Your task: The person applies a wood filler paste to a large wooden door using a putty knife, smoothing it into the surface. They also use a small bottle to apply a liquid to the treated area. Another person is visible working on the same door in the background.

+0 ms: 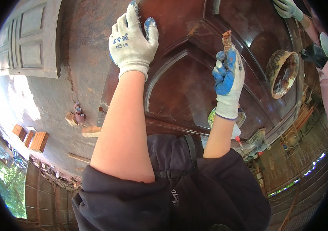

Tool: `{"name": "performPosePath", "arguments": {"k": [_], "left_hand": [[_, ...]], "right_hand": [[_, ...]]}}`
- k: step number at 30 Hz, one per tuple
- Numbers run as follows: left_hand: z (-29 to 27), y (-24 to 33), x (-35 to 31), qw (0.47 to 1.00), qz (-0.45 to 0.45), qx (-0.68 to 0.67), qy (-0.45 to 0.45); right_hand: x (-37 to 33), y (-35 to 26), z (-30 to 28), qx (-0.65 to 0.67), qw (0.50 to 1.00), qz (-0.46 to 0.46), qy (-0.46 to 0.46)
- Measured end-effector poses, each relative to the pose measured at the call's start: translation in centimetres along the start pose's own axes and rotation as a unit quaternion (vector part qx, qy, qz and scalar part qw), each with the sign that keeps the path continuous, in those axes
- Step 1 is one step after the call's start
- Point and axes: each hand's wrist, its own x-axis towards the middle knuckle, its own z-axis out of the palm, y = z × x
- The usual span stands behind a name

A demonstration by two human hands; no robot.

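Note:
My left hand (133,44), in a white knit glove with blue coating, is at the left edge of a dark reddish-brown panelled wooden door (171,81). Its fingers reach forward and the thumb stands apart; nothing shows in its grasp. Over the right half of the door, my right hand (228,77), gloved alike, is closed round a short, rough reddish-brown stick-like piece (227,38). The piece's upper end sticks up above the fingers, while its lower part is hidden in the glove. Pale, glossy streaks show on the door's surface and along its raised mouldings.
A crusted round bowl (293,73) sits on the door at right. Beyond it is another person's gloved hand (288,8). Partly behind my right wrist is a tub (211,116), beside a red-tipped white bottle (236,132). Wooden blocks (39,141) and a grey panelled door (31,42) are left.

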Motion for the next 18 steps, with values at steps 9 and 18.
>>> {"name": "performPosePath", "arguments": {"k": [9, 18], "left_hand": [[0.1, 0.1, -0.1, 1.000, -0.001, 0.010, 0.002], [0.0, 0.0, -0.3, 1.000, -0.006, 0.028, 0.001]], "right_hand": [[-3.8, 1.5, -0.8, -0.004, 0.999, 0.051, -0.003], [-12.9, 5.1, -3.6, 0.015, 0.995, 0.093, 0.036]]}}
